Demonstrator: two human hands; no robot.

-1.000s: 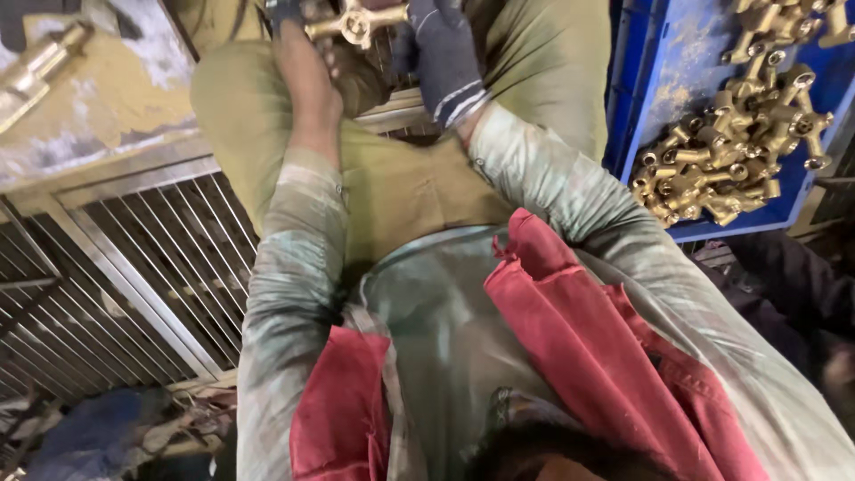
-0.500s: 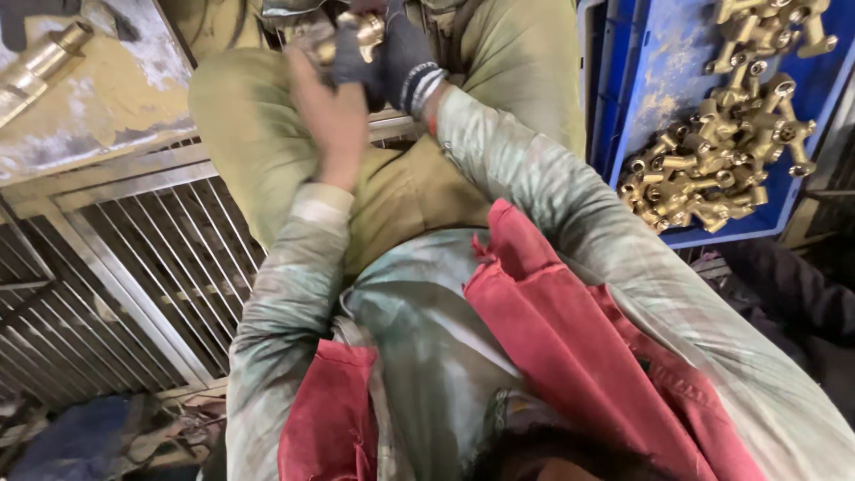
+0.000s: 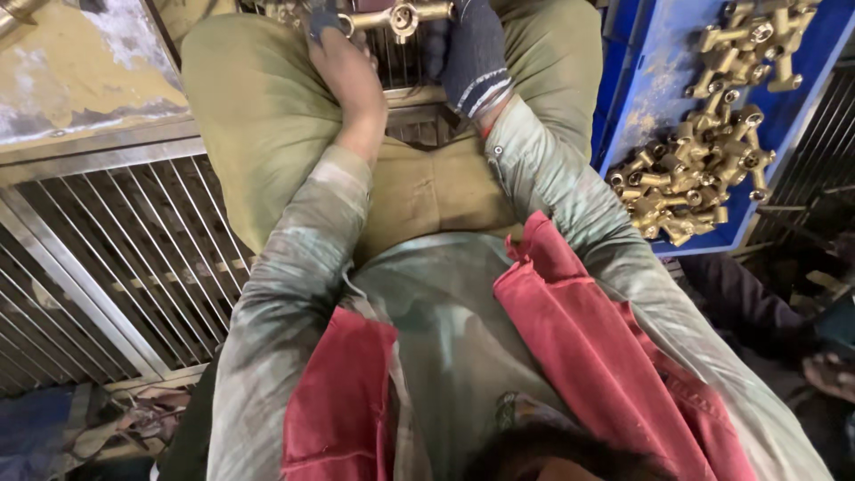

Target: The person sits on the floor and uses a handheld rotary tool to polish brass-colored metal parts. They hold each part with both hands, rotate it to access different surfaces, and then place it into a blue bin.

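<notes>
A brass valve fitting is held between my knees at the top of the view. My left hand, bare with a dark wrap on the fingers, grips its left end. On its right end closes my right hand, which wears a dark knit glove with a striped cuff. The fingertips of both hands run off the top edge. My lap in olive trousers and my grey-green sleeves fill the middle, with a red cloth draped over my chest.
A blue plastic crate at the right holds several brass fittings in a heap. A metal grate lies to the left under my thigh, with a worn yellow surface beyond it. Another person's foot shows at the lower right.
The view has tilted, so my hands and the fitting sit higher. My hands drew together over the fitting half a second ago and now hold it by both ends.
</notes>
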